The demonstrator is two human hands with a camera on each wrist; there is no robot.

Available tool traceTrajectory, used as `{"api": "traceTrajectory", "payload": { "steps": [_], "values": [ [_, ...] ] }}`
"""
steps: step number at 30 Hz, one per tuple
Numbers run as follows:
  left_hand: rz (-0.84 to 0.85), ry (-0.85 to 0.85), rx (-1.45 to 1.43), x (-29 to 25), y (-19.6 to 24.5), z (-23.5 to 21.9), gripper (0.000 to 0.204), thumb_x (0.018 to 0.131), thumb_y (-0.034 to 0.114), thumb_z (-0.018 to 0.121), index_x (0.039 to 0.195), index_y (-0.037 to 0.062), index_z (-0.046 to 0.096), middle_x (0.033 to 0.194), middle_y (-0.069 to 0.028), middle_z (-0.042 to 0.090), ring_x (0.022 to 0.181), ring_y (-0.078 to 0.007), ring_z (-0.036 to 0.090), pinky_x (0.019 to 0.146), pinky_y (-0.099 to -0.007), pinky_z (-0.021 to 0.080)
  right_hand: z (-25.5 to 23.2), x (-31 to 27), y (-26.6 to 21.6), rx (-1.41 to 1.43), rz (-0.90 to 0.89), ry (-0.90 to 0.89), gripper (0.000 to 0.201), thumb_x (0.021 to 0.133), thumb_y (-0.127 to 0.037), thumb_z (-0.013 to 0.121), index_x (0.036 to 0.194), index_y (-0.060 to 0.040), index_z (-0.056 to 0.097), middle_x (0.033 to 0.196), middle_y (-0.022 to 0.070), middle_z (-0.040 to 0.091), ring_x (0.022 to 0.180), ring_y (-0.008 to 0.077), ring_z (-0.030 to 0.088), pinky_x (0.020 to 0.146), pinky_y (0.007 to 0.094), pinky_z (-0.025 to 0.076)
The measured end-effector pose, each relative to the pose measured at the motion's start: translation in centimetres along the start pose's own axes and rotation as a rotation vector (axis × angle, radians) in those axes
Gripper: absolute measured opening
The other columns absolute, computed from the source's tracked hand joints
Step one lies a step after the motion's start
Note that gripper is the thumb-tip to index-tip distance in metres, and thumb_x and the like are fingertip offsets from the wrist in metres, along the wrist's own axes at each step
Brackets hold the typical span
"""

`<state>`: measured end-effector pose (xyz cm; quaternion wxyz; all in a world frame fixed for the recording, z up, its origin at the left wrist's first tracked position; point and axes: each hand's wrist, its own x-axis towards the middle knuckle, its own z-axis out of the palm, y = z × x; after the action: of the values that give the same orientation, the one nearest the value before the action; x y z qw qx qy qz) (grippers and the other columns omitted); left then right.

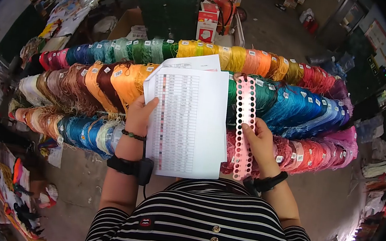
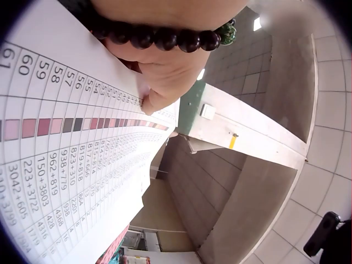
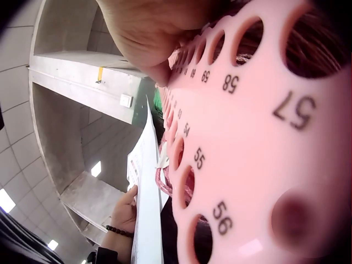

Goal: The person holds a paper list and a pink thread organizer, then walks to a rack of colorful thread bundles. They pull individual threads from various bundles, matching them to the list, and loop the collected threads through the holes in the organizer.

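Note:
My left hand (image 1: 140,112) holds printed sheets of paper (image 1: 210,132) by their left edge, the thumb lying over the front. In the left wrist view, the top sheet (image 2: 60,165) carries a numbered table with a column of small colour swatches. My right hand (image 1: 262,140) pinches a long pink thread organizer card (image 1: 242,147) by its right edge, thumb on the front. Round holes line both sides of the card. Numbers such as 55 to 59 stand beside the holes in the right wrist view. A brownish thread tuft shows at the card's top end.
Behind the papers and card hang several rows of labelled thread skeins (image 1: 295,103), sorted by colour. A red and white box (image 1: 207,26) and a fire extinguisher (image 1: 225,15) stand beyond. Cluttered piles (image 1: 13,190) lie on the left.

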<state>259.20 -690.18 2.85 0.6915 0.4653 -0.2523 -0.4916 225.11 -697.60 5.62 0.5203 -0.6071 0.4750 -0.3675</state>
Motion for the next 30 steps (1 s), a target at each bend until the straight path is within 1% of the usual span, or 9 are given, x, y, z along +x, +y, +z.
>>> {"api": "traceTrajectory", "payload": {
  "steps": [9, 10, 14, 18, 24, 27, 28, 29, 30],
  "values": [
    [0.082, 0.104, 0.056, 0.1, -0.2, 0.5, 0.023, 0.093, 0.005, 0.057, 0.113, -0.0056, 0.062, 0.105, -0.0099, 0.068, 0.087, -0.0140, 0.064, 0.078, -0.0258, 0.050, 0.2, 0.3, 0.2, 0.047, -0.007, -0.012, 0.028, 0.091, -0.012, 0.064, 0.114, 0.0018, 0.056, 0.091, 0.0017, 0.065, 0.076, 0.0043, 0.056, 0.067, 0.0198, 0.046],
    [0.079, 0.124, 0.071, 0.2, -0.2, 0.5, 0.023, 0.093, 0.005, 0.058, 0.113, -0.0056, 0.062, 0.105, -0.0097, 0.068, 0.087, -0.0139, 0.064, 0.078, -0.0258, 0.050, 0.5, 0.5, 0.6, 0.060, -0.100, 0.015, 0.033, 0.091, -0.011, 0.064, 0.119, 0.0029, 0.053, 0.094, 0.0048, 0.066, 0.079, 0.0057, 0.059, 0.069, 0.0205, 0.047],
    [0.099, 0.186, 0.089, 0.5, -0.4, 0.6, 0.023, 0.093, 0.006, 0.058, 0.112, -0.0055, 0.062, 0.104, -0.0093, 0.068, 0.087, -0.0134, 0.064, 0.077, -0.0257, 0.050, 0.1, 0.3, -0.6, -0.002, -0.027, 0.010, 0.049, 0.090, -0.011, 0.065, 0.131, 0.0035, 0.042, 0.097, 0.0102, 0.067, 0.082, 0.0090, 0.061, 0.069, 0.0219, 0.048],
    [0.085, 0.167, 0.077, 0.5, -0.4, 1.1, 0.023, 0.093, 0.007, 0.058, 0.112, -0.0050, 0.062, 0.104, -0.0092, 0.068, 0.087, -0.0131, 0.064, 0.078, -0.0253, 0.050, 0.0, 0.6, -0.3, 0.064, -0.032, 0.012, 0.056, 0.089, -0.011, 0.066, 0.135, 0.0029, 0.037, 0.096, 0.0099, 0.066, 0.083, 0.0115, 0.062, 0.071, 0.0230, 0.049],
    [0.064, 0.107, 0.054, 0.5, -0.1, 0.4, 0.033, 0.094, 0.010, 0.058, 0.123, -0.0039, 0.053, 0.110, -0.0091, 0.065, 0.095, -0.0135, 0.062, 0.081, -0.0258, 0.049, 0.0, 0.3, -0.2, 0.006, -0.080, 0.009, 0.056, 0.089, -0.007, 0.063, 0.137, -0.0010, 0.036, 0.099, 0.0071, 0.063, 0.085, 0.0103, 0.061, 0.073, 0.0218, 0.048],
    [0.146, 0.042, 0.055, -0.1, 1.2, 0.2, 0.041, 0.094, 0.012, 0.058, 0.129, -0.0045, 0.046, 0.117, -0.0107, 0.061, 0.103, -0.0153, 0.059, 0.088, -0.0264, 0.047, -0.5, 0.0, -0.6, 0.150, -0.065, 0.013, 0.057, 0.089, -0.005, 0.062, 0.139, -0.0013, 0.035, 0.107, 0.0098, 0.060, 0.092, 0.0128, 0.060, 0.081, 0.0241, 0.048],
    [0.091, 0.017, 0.042, 0.2, 1.2, -1.1, 0.046, 0.093, 0.014, 0.059, 0.133, -0.0027, 0.043, 0.129, -0.0135, 0.053, 0.112, -0.0180, 0.054, 0.093, -0.0292, 0.044, -1.2, -0.2, -0.6, 0.211, -0.062, -0.008, 0.057, 0.089, -0.004, 0.061, 0.139, -0.0015, 0.034, 0.115, 0.0105, 0.057, 0.101, 0.0152, 0.058, 0.090, 0.0269, 0.046],
    [0.058, 0.018, 0.079, -0.2, 2.2, -1.5, 0.047, 0.094, 0.017, 0.057, 0.134, -0.0021, 0.041, 0.130, -0.0128, 0.052, 0.113, -0.0182, 0.054, 0.094, -0.0305, 0.044, -1.8, -0.9, -1.1, 0.182, -0.062, 0.022, 0.056, 0.090, -0.004, 0.060, 0.140, -0.0015, 0.034, 0.119, 0.0094, 0.055, 0.108, 0.0166, 0.055, 0.096, 0.0288, 0.043],
    [0.022, 0.016, 0.116, -0.8, 3.4, -2.1, 0.048, 0.095, 0.020, 0.056, 0.136, -0.0016, 0.040, 0.131, -0.0121, 0.051, 0.114, -0.0183, 0.054, 0.095, -0.0317, 0.044, -2.5, -1.6, -1.5, 0.165, -0.097, 0.054, 0.056, 0.090, -0.005, 0.060, 0.139, -0.0017, 0.036, 0.121, 0.0092, 0.055, 0.111, 0.0164, 0.053, 0.097, 0.0288, 0.042]
  ]
}}
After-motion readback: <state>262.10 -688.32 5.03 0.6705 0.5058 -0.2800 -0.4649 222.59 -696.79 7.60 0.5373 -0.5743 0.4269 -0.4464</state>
